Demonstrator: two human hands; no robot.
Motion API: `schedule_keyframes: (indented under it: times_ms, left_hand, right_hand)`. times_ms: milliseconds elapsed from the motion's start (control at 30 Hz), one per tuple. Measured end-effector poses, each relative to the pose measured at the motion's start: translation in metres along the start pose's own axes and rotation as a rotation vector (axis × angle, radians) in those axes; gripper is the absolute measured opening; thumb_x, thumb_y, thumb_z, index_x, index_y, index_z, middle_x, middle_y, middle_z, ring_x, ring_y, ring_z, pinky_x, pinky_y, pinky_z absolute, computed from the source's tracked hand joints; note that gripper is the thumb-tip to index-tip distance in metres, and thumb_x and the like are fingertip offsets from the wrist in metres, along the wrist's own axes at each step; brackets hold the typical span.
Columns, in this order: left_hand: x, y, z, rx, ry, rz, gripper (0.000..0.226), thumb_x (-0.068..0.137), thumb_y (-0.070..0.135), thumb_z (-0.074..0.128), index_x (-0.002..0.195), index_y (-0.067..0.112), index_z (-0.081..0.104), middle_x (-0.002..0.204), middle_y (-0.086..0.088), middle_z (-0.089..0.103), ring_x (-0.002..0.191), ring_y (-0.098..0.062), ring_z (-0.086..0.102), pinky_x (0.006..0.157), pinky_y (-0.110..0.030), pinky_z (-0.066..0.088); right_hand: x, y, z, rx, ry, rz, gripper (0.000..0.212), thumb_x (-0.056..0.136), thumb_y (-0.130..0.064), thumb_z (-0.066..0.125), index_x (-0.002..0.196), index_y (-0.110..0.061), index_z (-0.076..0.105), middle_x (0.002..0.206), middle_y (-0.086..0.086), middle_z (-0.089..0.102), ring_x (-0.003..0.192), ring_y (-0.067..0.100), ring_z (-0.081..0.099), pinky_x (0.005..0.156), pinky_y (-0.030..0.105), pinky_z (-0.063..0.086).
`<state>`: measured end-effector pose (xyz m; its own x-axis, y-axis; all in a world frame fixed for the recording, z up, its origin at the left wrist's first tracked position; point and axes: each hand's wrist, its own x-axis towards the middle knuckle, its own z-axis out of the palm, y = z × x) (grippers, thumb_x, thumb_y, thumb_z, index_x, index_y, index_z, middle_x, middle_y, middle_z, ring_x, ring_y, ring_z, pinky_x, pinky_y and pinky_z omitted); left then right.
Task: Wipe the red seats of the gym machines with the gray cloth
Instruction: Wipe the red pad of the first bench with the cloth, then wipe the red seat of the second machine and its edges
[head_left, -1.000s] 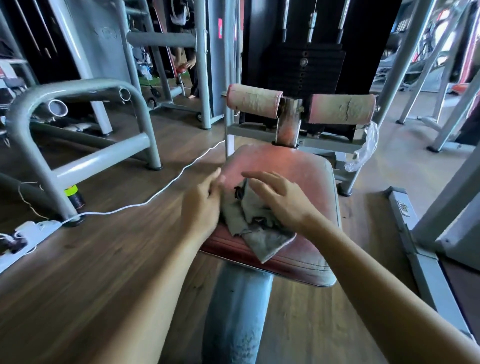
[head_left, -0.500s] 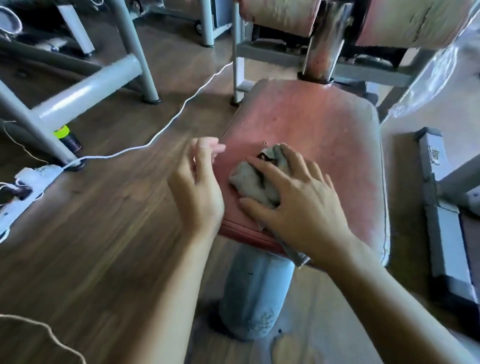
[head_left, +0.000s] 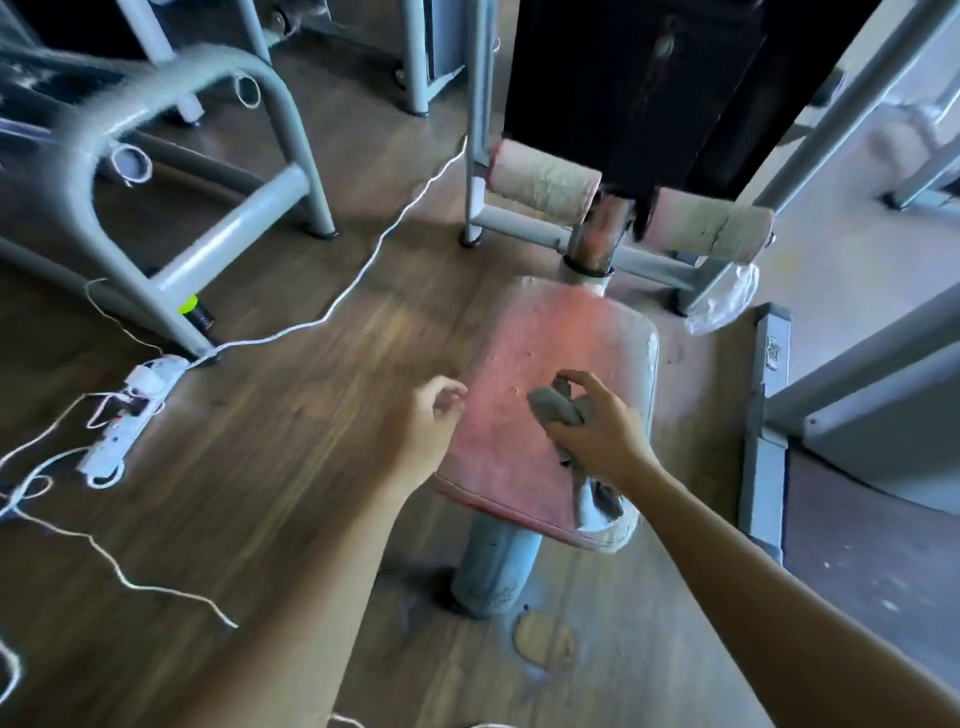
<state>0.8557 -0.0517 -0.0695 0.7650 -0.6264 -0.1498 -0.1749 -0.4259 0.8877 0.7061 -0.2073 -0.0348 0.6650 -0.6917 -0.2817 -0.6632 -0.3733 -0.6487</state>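
Observation:
A worn red seat (head_left: 550, 358) on a grey post fills the middle of the view. My right hand (head_left: 602, 431) grips the bunched gray cloth (head_left: 558, 408) over the seat's near right part; a tail of the cloth hangs below my wrist by the front edge. My left hand (head_left: 428, 421) hovers just off the seat's left edge with fingers loosely curled and nothing in it. Two faded red roller pads (head_left: 545, 182) sit behind the seat on the machine frame.
A white cable (head_left: 363, 275) runs across the wooden floor to a power strip (head_left: 130, 415) at the left. Grey machine tubing (head_left: 171, 156) stands far left, a grey frame base (head_left: 763, 415) right of the seat, a plastic bag (head_left: 722, 299) by the rollers.
My right hand has gathered the cloth into a bunch and raised it off the flat spread. My left hand has left the seat edge. The view pulled back and upward.

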Motion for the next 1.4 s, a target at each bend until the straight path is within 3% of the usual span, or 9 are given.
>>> schedule_keyframes:
  times_ms: [133, 267, 367, 500, 633, 800, 967, 1200, 1400]
  left_hand:
    - [-0.032, 0.081, -0.102, 0.099, -0.015, 0.042, 0.008, 0.095, 0.031, 0.063, 0.098, 0.032, 0.071, 0.093, 0.011, 0.072, 0.087, -0.01, 0.068, 0.082, -0.033, 0.054]
    - [-0.077, 0.158, -0.215, 0.135, 0.069, 0.074, 0.029, 0.084, 0.058, 0.051, 0.102, 0.042, 0.067, 0.09, 0.015, 0.073, 0.086, -0.007, 0.069, 0.085, -0.041, 0.057]
    - [-0.114, 0.201, -0.288, 0.143, 0.193, 0.094, 0.019, 0.088, 0.041, 0.06, 0.101, 0.034, 0.072, 0.092, 0.015, 0.074, 0.087, -0.007, 0.07, 0.084, -0.039, 0.057]
    - [-0.159, 0.222, -0.366, 0.141, 0.343, 0.069, 0.02, 0.093, 0.015, 0.07, 0.1, 0.032, 0.073, 0.094, 0.019, 0.073, 0.087, 0.003, 0.068, 0.082, -0.026, 0.054]
    - [-0.187, 0.237, -0.423, 0.097, 0.441, 0.042, 0.007, 0.095, 0.024, 0.068, 0.097, 0.028, 0.074, 0.088, 0.014, 0.074, 0.074, -0.002, 0.066, 0.068, -0.026, 0.051]
    - [-0.195, 0.239, -0.466, 0.093, 0.509, 0.022, 0.012, 0.095, 0.022, 0.067, 0.098, 0.03, 0.074, 0.094, 0.029, 0.071, 0.087, 0.0, 0.068, 0.074, -0.013, 0.047]
    - [-0.173, 0.222, -0.504, 0.101, 0.6, -0.081, 0.011, 0.093, 0.031, 0.067, 0.101, 0.031, 0.074, 0.095, 0.024, 0.072, 0.088, 0.001, 0.068, 0.08, -0.024, 0.051]
    - [-0.103, 0.202, -0.575, 0.132, 0.697, -0.203, 0.011, 0.095, 0.025, 0.067, 0.099, 0.032, 0.075, 0.092, 0.022, 0.073, 0.086, 0.007, 0.065, 0.076, -0.013, 0.046]
    - [-0.06, 0.174, -0.643, 0.116, 0.8, -0.214, 0.012, 0.094, 0.023, 0.068, 0.097, 0.033, 0.074, 0.094, 0.028, 0.071, 0.087, 0.003, 0.067, 0.075, -0.012, 0.046]
  right_hand:
    - [-0.044, -0.097, -0.061, 0.264, 0.013, 0.03, 0.062, 0.071, -0.039, 0.068, 0.131, -0.045, 0.053, 0.092, -0.01, 0.067, 0.08, 0.012, 0.065, 0.072, 0.026, 0.049]
    - [-0.098, -0.209, -0.109, 0.451, -0.051, -0.047, 0.006, 0.085, -0.024, 0.067, 0.087, -0.029, 0.07, 0.07, -0.012, 0.069, 0.069, 0.01, 0.063, 0.063, 0.025, 0.049]
    - [-0.136, -0.292, -0.127, 0.46, -0.121, -0.17, 0.007, 0.09, -0.023, 0.072, 0.096, -0.02, 0.072, 0.075, -0.011, 0.072, 0.07, 0.003, 0.067, 0.063, 0.019, 0.052]
    - [-0.169, -0.377, -0.122, 0.318, -0.169, -0.369, 0.029, 0.084, -0.032, 0.078, 0.112, -0.036, 0.072, 0.095, -0.023, 0.074, 0.09, -0.005, 0.068, 0.078, 0.014, 0.052]
    - [-0.179, -0.441, -0.115, 0.239, -0.173, -0.549, 0.031, 0.077, -0.045, 0.079, 0.106, -0.048, 0.068, 0.091, -0.031, 0.071, 0.088, -0.013, 0.064, 0.072, 0.004, 0.043]
    - [-0.166, -0.497, -0.101, 0.144, -0.219, -0.677, 0.027, 0.077, -0.052, 0.075, 0.102, -0.053, 0.065, 0.087, -0.033, 0.068, 0.086, -0.008, 0.064, 0.075, 0.017, 0.05]
    - [-0.12, -0.543, -0.066, 0.119, -0.322, -0.776, 0.036, 0.08, -0.043, 0.077, 0.115, -0.042, 0.069, 0.089, -0.039, 0.065, 0.091, -0.014, 0.061, 0.075, 0.007, 0.046]
    - [-0.041, -0.633, -0.007, 0.109, -0.457, -0.848, 0.035, 0.081, -0.046, 0.076, 0.115, -0.04, 0.068, 0.086, -0.024, 0.068, 0.079, -0.004, 0.065, 0.071, 0.019, 0.054]
    - [0.012, -0.716, 0.044, 0.082, -0.529, -0.916, 0.036, 0.082, -0.046, 0.075, 0.115, -0.036, 0.069, 0.09, -0.028, 0.068, 0.086, -0.011, 0.063, 0.072, 0.008, 0.048]
